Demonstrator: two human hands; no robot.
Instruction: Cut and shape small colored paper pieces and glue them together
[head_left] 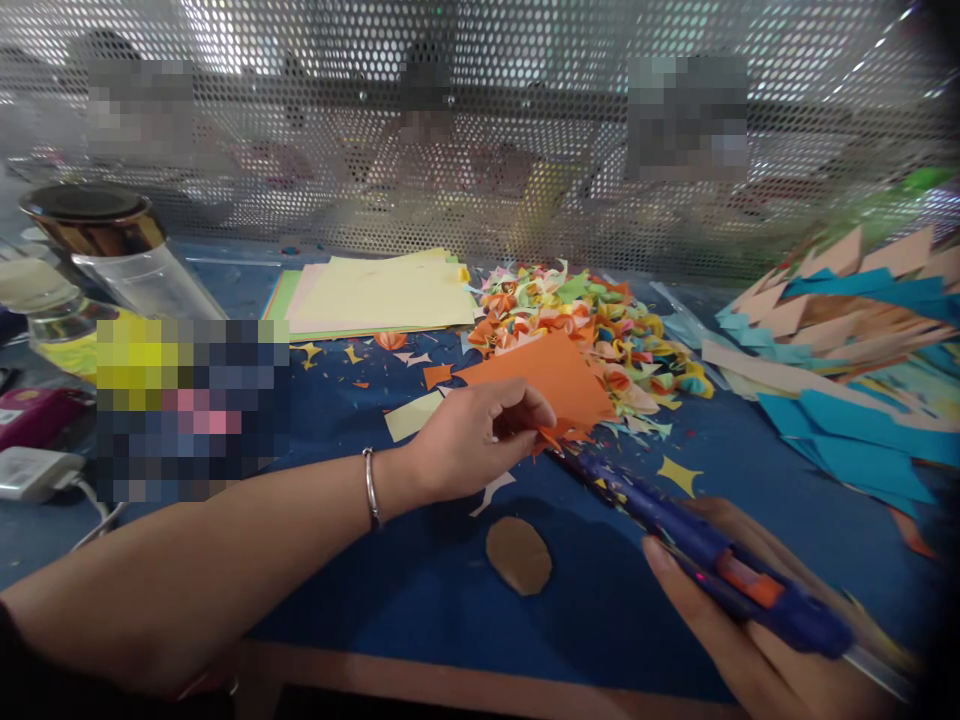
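My left hand [476,435], with a silver bangle at the wrist, pinches a small orange paper piece [551,437] between thumb and fingertips. In my right hand [739,590] is a dark blue glue gun [675,520], its nozzle pointing up and left, close to the orange piece. Behind my left fingers lies a sheet of orange paper [559,380]. A round brown cardboard disc [519,555] rests on the blue table [600,620] below my left hand. A pale yellow paper strip [412,415] lies just left of that hand.
Small folded colourful paper pieces [585,320] form a heap at the back. Stacked paper sheets [375,295] lie beside it. Blue and peach paper shapes [862,430] spread at the right. Bottles [142,270] and a white charger [37,473] are at the left. A perforated metal screen [487,180] stands behind.
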